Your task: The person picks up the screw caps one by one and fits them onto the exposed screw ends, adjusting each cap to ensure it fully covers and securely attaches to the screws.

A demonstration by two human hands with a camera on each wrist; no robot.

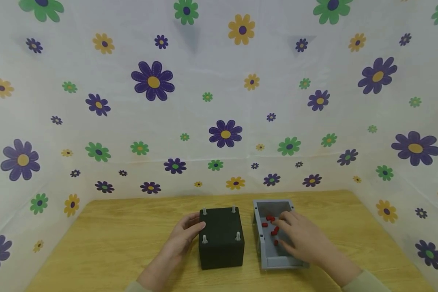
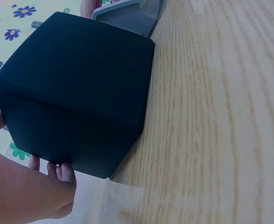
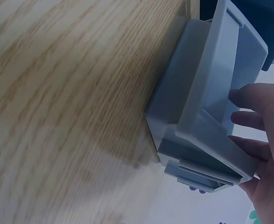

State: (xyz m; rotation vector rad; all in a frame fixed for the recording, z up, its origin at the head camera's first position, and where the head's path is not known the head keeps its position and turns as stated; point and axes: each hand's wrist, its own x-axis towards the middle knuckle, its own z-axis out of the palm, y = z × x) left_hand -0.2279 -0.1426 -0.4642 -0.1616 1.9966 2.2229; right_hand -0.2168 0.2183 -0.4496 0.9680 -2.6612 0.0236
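Observation:
A black box stands on the table with several upright threaded metal posts near the corners of its top. My left hand grips its left side, thumb over the top edge and fingers along the side; the left wrist view shows those fingertips against the black box. To the right is a grey open bin with several small red pieces scattered on its floor. My right hand reaches over the bin's right wall, fingers spread and loosely bent above the pieces. In the right wrist view the fingertips dip inside the rim.
The wooden table runs around both things, with a narrow strip between box and bin. A white flower-printed sheet rises at the back and along both sides.

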